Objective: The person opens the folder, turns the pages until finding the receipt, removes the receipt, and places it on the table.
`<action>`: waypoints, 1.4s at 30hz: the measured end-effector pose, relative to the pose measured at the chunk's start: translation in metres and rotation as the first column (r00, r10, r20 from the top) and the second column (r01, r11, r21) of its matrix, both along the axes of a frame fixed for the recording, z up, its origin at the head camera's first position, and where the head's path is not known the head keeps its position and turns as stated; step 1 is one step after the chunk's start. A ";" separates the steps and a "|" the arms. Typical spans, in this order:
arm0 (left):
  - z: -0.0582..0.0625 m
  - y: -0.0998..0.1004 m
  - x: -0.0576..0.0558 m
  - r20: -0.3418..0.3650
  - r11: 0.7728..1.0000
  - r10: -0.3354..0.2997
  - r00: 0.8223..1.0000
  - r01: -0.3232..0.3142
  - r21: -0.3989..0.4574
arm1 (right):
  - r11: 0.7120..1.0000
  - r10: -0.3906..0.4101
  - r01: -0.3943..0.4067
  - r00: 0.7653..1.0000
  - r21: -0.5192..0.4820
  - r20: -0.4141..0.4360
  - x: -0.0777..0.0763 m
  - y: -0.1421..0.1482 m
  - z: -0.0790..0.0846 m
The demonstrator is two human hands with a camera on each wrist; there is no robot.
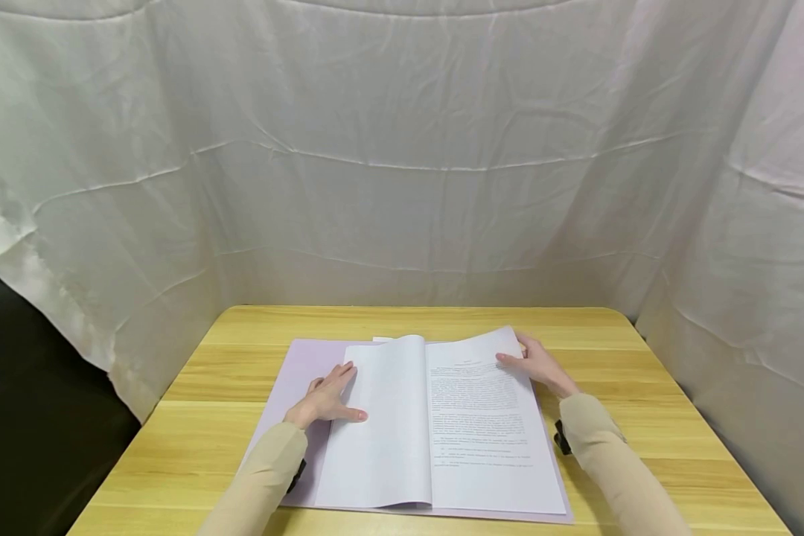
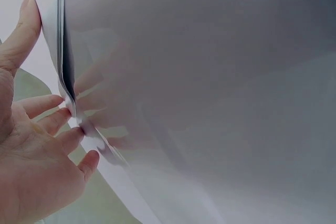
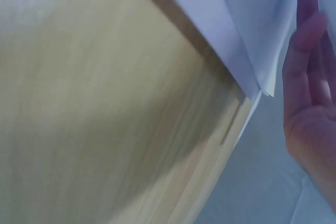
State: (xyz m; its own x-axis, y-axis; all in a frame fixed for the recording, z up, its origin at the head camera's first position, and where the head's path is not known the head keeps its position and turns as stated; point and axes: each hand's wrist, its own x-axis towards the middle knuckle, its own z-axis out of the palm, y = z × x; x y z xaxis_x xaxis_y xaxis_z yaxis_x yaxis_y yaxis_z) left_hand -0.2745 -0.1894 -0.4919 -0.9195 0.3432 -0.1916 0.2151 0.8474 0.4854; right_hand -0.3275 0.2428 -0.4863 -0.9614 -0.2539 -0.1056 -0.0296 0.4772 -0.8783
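Note:
An open stapled-looking paper document (image 1: 482, 417) lies on a light purple folder (image 1: 301, 365), its right page printed with text and its left page (image 1: 382, 432) mostly blank. My left hand (image 1: 326, 398) rests at the left page's outer edge, fingers spread and fairly straight, thumb over the paper. In the left wrist view, the fingertips (image 2: 76, 132) meet the edge of the turned sheets (image 2: 210, 103). At the top right corner of the printed page, my right hand (image 1: 536, 365) pinches the lifted paper between thumb and fingers. The right wrist view shows that hand (image 3: 310, 72) beside the raised sheet corner (image 3: 257, 40).
A wooden table (image 1: 643, 447) carries the folder near its front edge. A small white tab (image 1: 382, 339) shows above the left page. Pale cloth (image 1: 402, 208) hangs behind and at both sides, with a black area (image 1: 33, 417) at lower left.

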 end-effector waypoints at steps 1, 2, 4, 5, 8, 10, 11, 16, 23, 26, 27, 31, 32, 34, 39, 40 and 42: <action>0.000 0.000 0.000 0.000 1.000 -0.001 1.000 0.001 0.002 | 0.999 0.028 -0.027 0.999 -0.031 0.022 0.002 0.001 0.001; 0.000 0.000 0.000 0.001 1.000 -0.001 1.000 0.001 0.005 | 0.997 0.056 -0.053 0.998 -0.058 0.040 0.004 0.002 0.002; 0.000 0.000 0.001 -0.001 1.000 -0.002 1.000 0.002 0.010 | 0.989 0.103 -0.094 0.991 -0.114 0.080 0.008 0.005 0.004; 0.000 0.000 0.001 -0.003 1.000 -0.002 1.000 0.002 0.013 | 0.983 0.126 -0.110 0.987 -0.146 0.103 0.009 0.006 0.005; 0.000 0.000 0.001 -0.007 1.000 -0.004 1.000 0.004 0.019 | 0.966 0.182 -0.149 0.972 -0.213 0.146 0.011 0.011 0.005; 0.000 0.000 0.001 -0.010 1.000 -0.008 1.000 0.008 0.022 | 0.955 0.204 -0.157 0.964 -0.253 0.173 0.013 0.013 0.005; 0.000 0.000 0.001 -0.010 1.000 -0.010 1.000 0.010 0.025 | 0.948 0.220 -0.167 0.959 -0.271 0.181 0.014 0.014 0.004; 0.001 0.000 0.002 -0.017 0.999 -0.024 1.000 0.025 0.040 | 0.898 0.318 -0.227 0.927 -0.377 0.201 0.020 0.016 0.003; 0.003 -0.001 0.002 0.001 0.996 -0.040 0.999 0.039 0.084 | 0.836 0.400 -0.248 0.886 -0.490 0.234 0.031 0.012 0.011; 0.003 -0.001 0.002 -0.005 0.994 -0.054 0.999 0.054 0.097 | 0.830 0.404 -0.236 0.878 -0.505 0.255 0.034 0.010 0.014; 0.004 -0.001 0.002 -0.006 0.993 -0.057 0.998 0.057 0.103 | 0.829 0.407 -0.237 0.877 -0.507 0.257 0.035 0.009 0.015; 0.005 -0.001 0.003 -0.019 0.991 -0.066 0.998 0.068 0.118 | 0.820 0.433 -0.267 0.868 -0.506 0.244 0.037 0.005 0.018; 0.006 0.000 0.003 -0.024 0.990 -0.065 0.998 0.067 0.121 | 0.818 0.441 -0.276 0.864 -0.505 0.242 0.037 0.004 0.019; 0.006 0.001 0.004 -0.034 0.990 -0.062 0.997 0.066 0.124 | 0.805 0.463 -0.298 0.856 -0.512 0.229 0.038 0.001 0.020; 0.009 0.004 0.007 -0.051 0.988 -0.049 0.997 0.056 0.146 | 0.757 0.508 -0.350 0.846 -0.552 0.161 0.040 -0.005 0.024; 0.010 0.004 0.007 -0.051 0.986 -0.047 0.998 0.055 0.159 | 0.747 0.516 -0.360 0.844 -0.560 0.146 0.041 -0.006 0.025; 0.010 0.006 0.008 -0.042 0.981 -0.039 0.998 0.046 0.187 | 0.730 0.529 -0.374 0.840 -0.572 0.125 0.042 -0.009 0.027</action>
